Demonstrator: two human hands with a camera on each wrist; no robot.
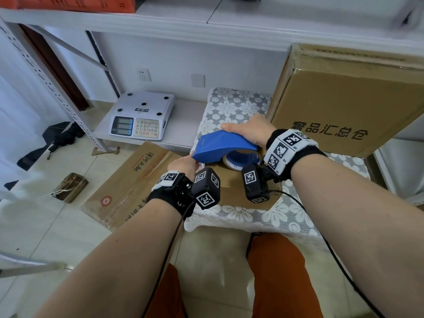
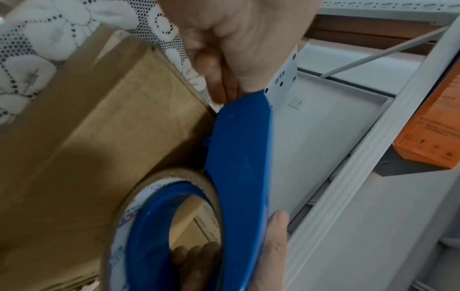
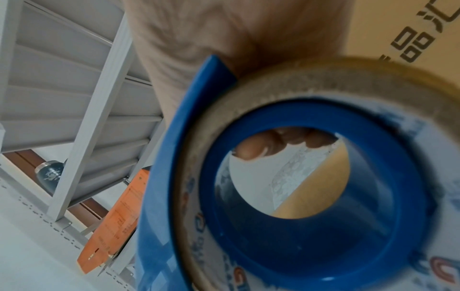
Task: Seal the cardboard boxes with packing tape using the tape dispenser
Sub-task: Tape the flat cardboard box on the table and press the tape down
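A blue tape dispenser [image 1: 224, 145] with a roll of clear tape [image 1: 241, 160] sits over a small brown cardboard box [image 1: 231, 187] on a lace-covered table. My right hand [image 1: 250, 129] grips the dispenser's back from above; its fingertips [image 3: 273, 141] show through the roll's core [image 3: 311, 196]. My left hand [image 1: 183, 165] has thumb and curled fingers [image 2: 216, 65] pinched at the dispenser's front tip [image 2: 244, 110], at the box's [image 2: 112, 128] far edge. Whether they hold the tip or the tape's end, I cannot tell.
A large printed carton [image 1: 344, 99] leans at the right, close behind my right wrist. A flattened carton [image 1: 128, 187] lies on the floor at the left. A weighing scale [image 1: 142, 115] sits on the low shelf; a metal rack post [image 1: 46, 83] and a black umbrella [image 1: 52, 141] stand further left.
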